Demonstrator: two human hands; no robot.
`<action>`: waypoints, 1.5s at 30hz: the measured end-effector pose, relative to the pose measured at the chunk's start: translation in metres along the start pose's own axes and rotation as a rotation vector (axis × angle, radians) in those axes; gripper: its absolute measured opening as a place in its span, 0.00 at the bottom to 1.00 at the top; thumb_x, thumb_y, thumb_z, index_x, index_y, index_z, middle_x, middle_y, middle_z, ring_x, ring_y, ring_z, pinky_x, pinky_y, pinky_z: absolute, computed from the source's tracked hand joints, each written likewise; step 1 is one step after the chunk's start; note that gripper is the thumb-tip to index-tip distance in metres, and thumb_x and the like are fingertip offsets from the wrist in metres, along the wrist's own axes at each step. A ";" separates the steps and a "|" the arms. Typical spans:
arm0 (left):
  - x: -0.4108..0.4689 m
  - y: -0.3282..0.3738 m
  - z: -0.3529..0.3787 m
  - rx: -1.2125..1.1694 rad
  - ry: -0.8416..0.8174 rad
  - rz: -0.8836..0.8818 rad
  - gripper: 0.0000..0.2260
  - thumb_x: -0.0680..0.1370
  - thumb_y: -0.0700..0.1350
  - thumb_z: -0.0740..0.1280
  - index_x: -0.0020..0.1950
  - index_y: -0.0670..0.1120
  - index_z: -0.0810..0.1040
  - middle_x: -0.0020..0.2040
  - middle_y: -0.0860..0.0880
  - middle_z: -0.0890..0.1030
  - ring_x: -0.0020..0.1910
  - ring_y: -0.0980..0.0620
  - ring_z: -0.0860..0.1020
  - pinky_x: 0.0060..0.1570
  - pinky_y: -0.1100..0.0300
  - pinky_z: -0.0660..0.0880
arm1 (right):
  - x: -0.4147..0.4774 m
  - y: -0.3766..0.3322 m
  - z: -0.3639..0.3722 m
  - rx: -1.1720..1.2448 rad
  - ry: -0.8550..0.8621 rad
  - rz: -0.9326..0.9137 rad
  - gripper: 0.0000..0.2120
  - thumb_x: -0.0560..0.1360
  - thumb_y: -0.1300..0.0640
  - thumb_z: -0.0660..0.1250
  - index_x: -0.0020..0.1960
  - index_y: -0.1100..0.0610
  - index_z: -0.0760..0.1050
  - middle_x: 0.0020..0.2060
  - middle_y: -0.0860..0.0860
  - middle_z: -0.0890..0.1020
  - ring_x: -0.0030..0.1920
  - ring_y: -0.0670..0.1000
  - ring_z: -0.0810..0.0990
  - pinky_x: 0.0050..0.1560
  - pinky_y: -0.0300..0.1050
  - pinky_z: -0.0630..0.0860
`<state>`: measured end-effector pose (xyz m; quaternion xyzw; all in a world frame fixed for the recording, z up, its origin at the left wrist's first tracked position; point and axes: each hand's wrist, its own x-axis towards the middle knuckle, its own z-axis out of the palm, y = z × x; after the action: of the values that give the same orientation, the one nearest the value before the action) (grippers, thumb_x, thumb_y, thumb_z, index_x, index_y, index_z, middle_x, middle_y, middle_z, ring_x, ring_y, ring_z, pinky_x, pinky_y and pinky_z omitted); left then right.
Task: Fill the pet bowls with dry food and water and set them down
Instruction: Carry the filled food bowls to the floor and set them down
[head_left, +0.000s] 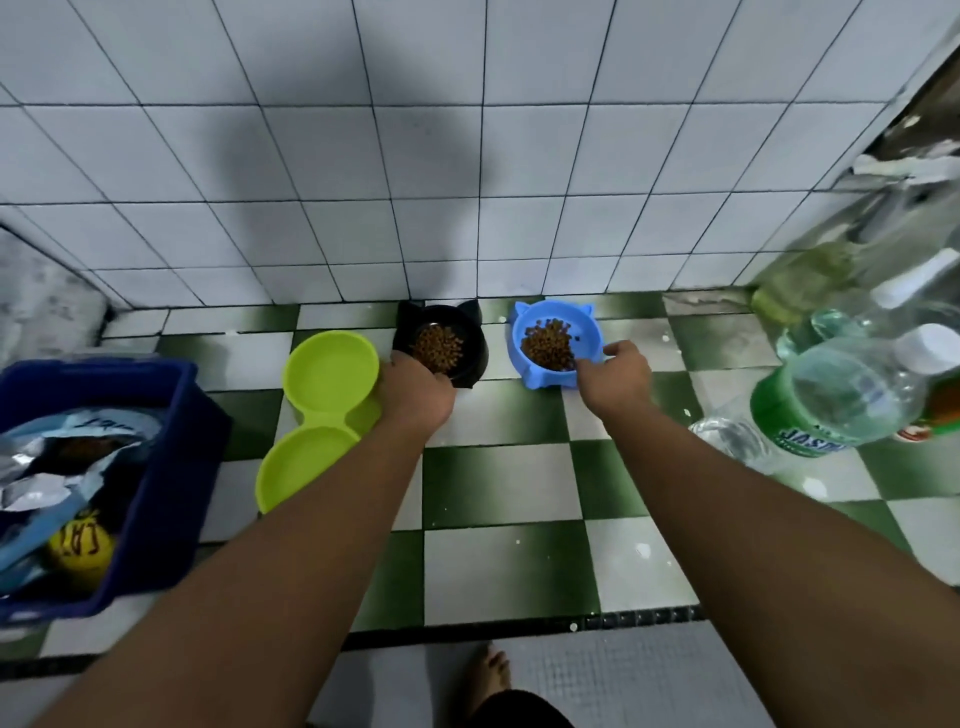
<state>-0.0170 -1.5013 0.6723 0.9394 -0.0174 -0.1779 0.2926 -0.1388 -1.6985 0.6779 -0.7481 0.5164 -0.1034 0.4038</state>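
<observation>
— What do the bowls hold?

— The black bowl and the blue bowl each hold a heap of brown dry food. The lime-green double bowl, just beside the black one, shows only its green wells; whether water lies in them cannot be told. The dark blue crate at the left holds an opened food bag. At the right clear bottles cluster, one with a green label.

— And where do the two filled bowls sit?

— Side by side, slightly apart, on the green-and-white checked floor at the foot of the white tiled wall.

— The person's hands?

— Both arms reach forward. The left hand curls its fingers over the near rim of the black bowl and grips it. The right hand pinches the near rim of the blue bowl, thumb and fingers bent round the edge.
</observation>
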 end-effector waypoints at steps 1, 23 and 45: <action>0.002 -0.001 0.003 -0.009 0.003 -0.010 0.27 0.78 0.44 0.66 0.75 0.35 0.66 0.68 0.35 0.75 0.64 0.35 0.77 0.61 0.45 0.78 | 0.002 0.000 0.001 -0.002 0.007 0.027 0.23 0.74 0.53 0.71 0.66 0.61 0.71 0.62 0.60 0.76 0.58 0.61 0.79 0.51 0.46 0.73; 0.048 -0.003 0.033 0.016 0.116 -0.151 0.17 0.82 0.48 0.64 0.63 0.35 0.78 0.61 0.37 0.80 0.57 0.38 0.80 0.48 0.53 0.76 | 0.041 0.006 0.019 -0.068 -0.025 0.153 0.14 0.74 0.54 0.68 0.51 0.65 0.81 0.46 0.60 0.84 0.43 0.60 0.84 0.41 0.46 0.79; 0.015 0.005 0.006 -0.199 0.111 -0.080 0.11 0.79 0.45 0.68 0.47 0.36 0.81 0.45 0.40 0.84 0.40 0.43 0.81 0.36 0.54 0.77 | 0.014 0.018 -0.019 0.053 0.064 0.165 0.12 0.67 0.50 0.73 0.37 0.60 0.80 0.34 0.57 0.84 0.30 0.60 0.84 0.37 0.57 0.84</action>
<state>-0.0049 -1.5108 0.6656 0.9141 0.0538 -0.1380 0.3775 -0.1555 -1.7225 0.6734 -0.6883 0.5860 -0.1073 0.4140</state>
